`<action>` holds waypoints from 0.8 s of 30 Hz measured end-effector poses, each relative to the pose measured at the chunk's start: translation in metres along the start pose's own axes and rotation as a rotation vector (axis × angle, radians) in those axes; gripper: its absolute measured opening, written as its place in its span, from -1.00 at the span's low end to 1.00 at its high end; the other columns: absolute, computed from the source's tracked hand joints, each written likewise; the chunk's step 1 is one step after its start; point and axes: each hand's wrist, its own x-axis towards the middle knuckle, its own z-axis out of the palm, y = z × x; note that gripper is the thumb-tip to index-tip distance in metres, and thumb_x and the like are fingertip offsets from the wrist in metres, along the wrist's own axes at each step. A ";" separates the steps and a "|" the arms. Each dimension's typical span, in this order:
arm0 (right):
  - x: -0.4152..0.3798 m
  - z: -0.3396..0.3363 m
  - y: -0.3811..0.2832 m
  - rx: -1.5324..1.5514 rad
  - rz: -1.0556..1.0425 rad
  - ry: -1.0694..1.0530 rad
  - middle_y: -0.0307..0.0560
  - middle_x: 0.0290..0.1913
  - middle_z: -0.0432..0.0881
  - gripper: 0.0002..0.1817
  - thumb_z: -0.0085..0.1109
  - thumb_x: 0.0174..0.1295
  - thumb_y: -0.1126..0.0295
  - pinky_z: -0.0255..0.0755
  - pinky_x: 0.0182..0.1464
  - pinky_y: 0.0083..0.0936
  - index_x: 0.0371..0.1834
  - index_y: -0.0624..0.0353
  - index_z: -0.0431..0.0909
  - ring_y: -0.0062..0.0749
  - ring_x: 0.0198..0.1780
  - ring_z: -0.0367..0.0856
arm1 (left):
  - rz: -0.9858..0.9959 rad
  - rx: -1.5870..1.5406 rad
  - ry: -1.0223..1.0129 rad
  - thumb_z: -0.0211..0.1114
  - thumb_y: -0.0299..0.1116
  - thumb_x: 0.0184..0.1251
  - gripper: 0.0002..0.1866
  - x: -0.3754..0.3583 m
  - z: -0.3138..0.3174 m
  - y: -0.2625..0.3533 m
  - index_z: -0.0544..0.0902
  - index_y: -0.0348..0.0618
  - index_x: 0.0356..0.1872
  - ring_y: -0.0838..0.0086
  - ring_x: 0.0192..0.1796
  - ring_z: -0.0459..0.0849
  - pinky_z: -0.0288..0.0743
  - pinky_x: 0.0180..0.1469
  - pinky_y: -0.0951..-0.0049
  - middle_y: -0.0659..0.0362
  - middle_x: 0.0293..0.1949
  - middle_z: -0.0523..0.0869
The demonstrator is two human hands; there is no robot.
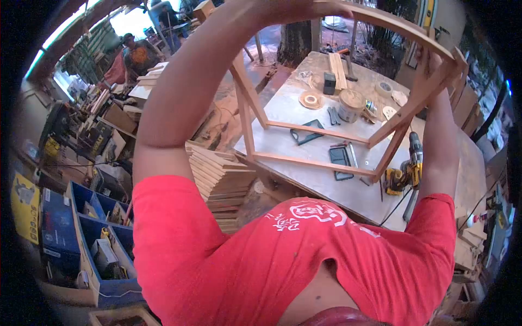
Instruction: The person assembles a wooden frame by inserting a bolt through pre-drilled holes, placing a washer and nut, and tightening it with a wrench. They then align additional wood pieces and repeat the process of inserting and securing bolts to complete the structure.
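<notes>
Cluttered workshop all around, open to daylight at the far side, with a pale counter (pixel 293 111) below and ahead. Both arms raised, holding a wooden frame (pixel 321 133) up off the counter, tilted, its slats crossing in front of the tools underneath. Left hand (pixel 296 8) at the top edge of the view, clenched over the frame's curved upper rail, fingers mostly cut off by the picture's edge. Right hand (pixel 432 62) wrapped about the frame's far right corner, fingers closed on the wood. Red shirt (pixel 293 255) with white print filling the lower part of the view. On the counter beneath the frame: a yellow and black cordless drill (pixel 405 171) near the right edge, a round tin (pixel 350 103), a roll of tape (pixel 311 100) just beside it to the left, another roll (pixel 384 87) farther back, a small dark block (pixel 329 82), and flat dark tools (pixel 341 157) under the lower slats. Left of the counter, a stack of cut wooden boards (pixel 220 176) piled low. Further left, blue bins (pixel 103 239) with boxes inside. Far back at upper left, another person (pixel 136 54) in an orange top, well apart from the raised frame.
</notes>
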 end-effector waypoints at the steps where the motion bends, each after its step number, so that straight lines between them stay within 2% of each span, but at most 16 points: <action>1: 0.001 -0.003 -0.001 -0.011 0.020 0.005 -0.17 -0.25 0.53 -0.55 0.01 0.33 0.01 0.46 -0.20 -0.41 0.04 0.17 0.36 -0.41 -0.27 0.52 | -0.044 -0.054 0.142 0.38 -0.07 0.10 -0.58 -0.019 -0.021 0.003 0.61 -0.17 -0.15 0.14 -0.03 0.56 0.41 0.04 0.23 0.03 -0.13 0.62; 2: 0.001 -0.006 -0.002 -0.023 0.038 0.007 -0.16 -0.24 0.53 -0.54 0.01 0.33 0.01 0.47 -0.19 -0.41 0.05 0.17 0.35 -0.40 -0.26 0.53 | 0.005 0.062 0.342 0.40 -0.13 0.10 -0.62 -0.041 -0.031 -0.007 0.62 -0.19 -0.18 0.16 -0.05 0.57 0.43 -0.01 0.26 0.04 -0.16 0.62; 3: 0.001 -0.008 -0.002 -0.035 0.057 0.009 -0.16 -0.23 0.53 -0.54 0.01 0.33 0.02 0.47 -0.18 -0.40 0.07 0.17 0.35 -0.40 -0.25 0.53 | -0.142 0.016 0.566 0.42 -0.23 0.04 -0.72 -0.067 -0.032 -0.010 0.66 -0.17 -0.28 0.23 -0.10 0.58 0.45 -0.08 0.32 0.08 -0.20 0.62; 5: 0.003 -0.007 -0.002 -0.062 0.097 0.005 -0.15 -0.21 0.54 -0.53 0.01 0.33 0.02 0.48 -0.17 -0.39 0.09 0.17 0.33 -0.38 -0.24 0.54 | -0.299 0.045 0.887 0.18 -0.09 0.34 -0.66 -0.147 -0.020 -0.044 0.60 -0.16 -0.11 0.37 -0.15 0.61 0.43 -0.05 0.34 0.11 -0.25 0.65; 7: 0.007 -0.004 -0.004 -0.091 0.146 -0.007 -0.14 -0.19 0.54 -0.52 0.01 0.33 0.03 0.49 -0.15 -0.37 0.12 0.17 0.31 -0.37 -0.23 0.55 | -0.624 -0.308 0.888 0.06 -0.01 0.41 -0.56 -0.226 0.014 -0.065 0.58 -0.25 -0.11 0.43 -0.04 0.50 0.27 0.10 0.39 0.13 -0.18 0.59; 8: 0.008 -0.002 -0.004 -0.104 0.174 -0.008 -0.14 -0.19 0.54 -0.51 0.01 0.33 0.03 0.50 -0.15 -0.37 0.13 0.17 0.30 -0.36 -0.22 0.55 | -0.703 -0.475 0.858 0.02 0.13 0.39 -0.42 -0.251 0.039 -0.060 0.46 -0.31 0.00 0.46 0.06 0.45 0.28 0.15 0.44 0.12 -0.06 0.52; 11: 0.002 -0.001 0.008 -0.113 0.261 0.013 -0.13 -0.16 0.54 -0.49 0.01 0.33 0.04 0.51 -0.12 -0.34 0.17 0.18 0.27 -0.34 -0.20 0.57 | -0.972 -0.876 0.613 0.08 0.24 0.28 -0.27 -0.333 0.138 -0.059 0.38 -0.28 0.15 0.45 0.06 0.46 0.32 0.11 0.43 0.09 0.05 0.52; 14: -0.022 -0.009 0.035 -0.034 0.318 0.080 -0.12 -0.13 0.55 -0.47 0.00 0.34 0.05 0.53 -0.10 -0.32 0.21 0.18 0.24 -0.32 -0.18 0.58 | -1.009 -1.365 0.389 0.16 0.31 0.16 -0.11 -0.354 0.181 -0.031 0.27 -0.26 0.27 0.48 0.02 0.51 0.36 0.07 0.41 0.09 0.08 0.55; 15: -0.035 -0.014 0.045 0.015 0.326 0.113 -0.12 -0.12 0.55 -0.46 0.00 0.34 0.05 0.53 -0.09 -0.32 0.22 0.18 0.23 -0.32 -0.17 0.58 | -0.990 -1.393 0.378 0.16 0.31 0.16 -0.11 -0.358 0.190 -0.027 0.27 -0.26 0.27 0.48 0.02 0.51 0.36 0.07 0.41 0.09 0.08 0.55; 17: -0.055 -0.028 0.057 0.114 0.319 0.184 -0.11 -0.11 0.55 -0.45 0.00 0.34 0.06 0.54 -0.08 -0.30 0.25 0.18 0.21 -0.30 -0.16 0.59 | -0.978 -1.353 0.112 0.24 0.43 -0.07 -0.02 -0.360 0.208 -0.021 0.34 -0.20 0.20 0.38 0.15 0.47 0.27 0.24 0.34 0.10 0.07 0.53; 18: -0.065 -0.037 0.059 0.148 0.304 0.212 -0.11 -0.10 0.55 -0.44 0.00 0.34 0.06 0.55 -0.07 -0.29 0.26 0.18 0.20 -0.30 -0.15 0.59 | -0.956 -1.379 0.098 0.24 0.43 -0.07 -0.02 -0.360 0.217 -0.021 0.34 -0.20 0.20 0.38 0.15 0.47 0.27 0.24 0.34 0.10 0.07 0.53; 19: -0.068 -0.058 0.058 0.138 0.297 0.242 -0.11 -0.10 0.55 -0.44 0.00 0.34 0.06 0.55 -0.07 -0.29 0.26 0.18 0.20 -0.30 -0.15 0.59 | -0.965 -1.401 0.191 0.15 0.42 0.03 -0.10 -0.360 0.224 -0.019 0.40 -0.22 0.14 0.43 0.00 0.53 0.35 0.09 0.38 0.13 -0.08 0.61; 20: -0.064 -0.082 0.062 0.095 0.246 0.100 -0.08 0.04 0.51 -0.34 -0.01 0.31 -0.05 0.50 0.02 -0.29 0.31 0.16 0.18 -0.27 -0.02 0.55 | -0.981 -1.421 0.281 0.06 0.41 0.14 -0.16 -0.361 0.231 -0.017 0.47 -0.24 0.08 0.48 -0.16 0.59 0.43 -0.06 0.42 0.17 -0.23 0.68; 21: -0.069 -0.094 0.063 0.053 0.198 -0.044 -0.05 0.18 0.46 -0.25 -0.01 0.27 -0.16 0.45 0.11 -0.28 0.36 0.14 0.15 -0.24 0.10 0.51 | -0.971 -1.445 0.262 0.06 0.41 0.14 -0.16 -0.364 0.238 -0.017 0.47 -0.24 0.08 0.48 -0.16 0.59 0.43 -0.06 0.42 0.17 -0.23 0.68; 22: -0.078 -0.053 0.051 -0.111 -0.059 0.209 -0.03 0.25 0.40 -0.16 -0.04 0.20 -0.29 0.31 0.25 -0.29 0.36 0.13 0.17 -0.22 0.23 0.40 | -0.963 -1.549 0.337 -0.03 0.47 0.12 -0.14 -0.368 0.244 -0.017 0.51 -0.23 0.03 0.47 -0.14 0.59 0.42 -0.05 0.42 0.16 -0.22 0.67; 24: -0.083 -0.045 0.023 -0.059 -0.110 0.170 -0.02 0.26 0.39 -0.12 -0.03 0.16 -0.32 0.25 0.29 -0.29 0.36 0.11 0.17 -0.22 0.26 0.36 | -0.972 -1.746 0.464 -0.24 0.59 0.06 -0.02 -0.368 0.254 -0.014 0.52 -0.22 0.00 0.45 -0.10 0.55 0.36 -0.01 0.40 0.17 -0.23 0.63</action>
